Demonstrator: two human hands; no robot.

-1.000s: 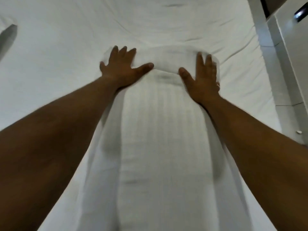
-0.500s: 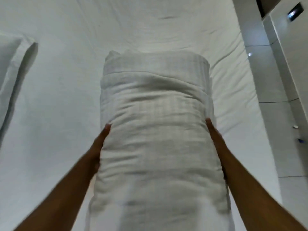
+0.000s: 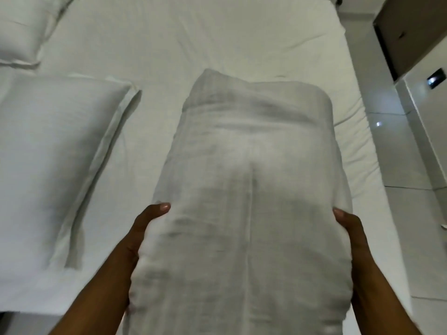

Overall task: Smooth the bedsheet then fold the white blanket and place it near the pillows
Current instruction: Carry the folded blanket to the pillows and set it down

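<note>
The folded white blanket (image 3: 251, 189) is a thick bundle held up in front of me, over the bed. My left hand (image 3: 145, 221) grips its left side, thumb on top. My right hand (image 3: 348, 226) grips its right side; most of the fingers of both hands are hidden under the fabric. The white bedsheet (image 3: 217, 39) lies fairly flat with a few creases near the far right corner. One white pillow (image 3: 55, 146) lies on the bed to the left of the blanket, and a second pillow (image 3: 19, 32) sits beyond it at the far left.
The bed's right edge (image 3: 358, 131) runs along a glossy tiled floor (image 3: 411, 165). A wall panel and dark wooden unit (image 3: 406, 35) stand at the far right. The near left edge of the bed (image 3: 24, 310) meets a dark gap.
The blanket went from being pressed flat on the bed to folded over and lifted between both hands. My view has swung left, bringing the pillows into sight.
</note>
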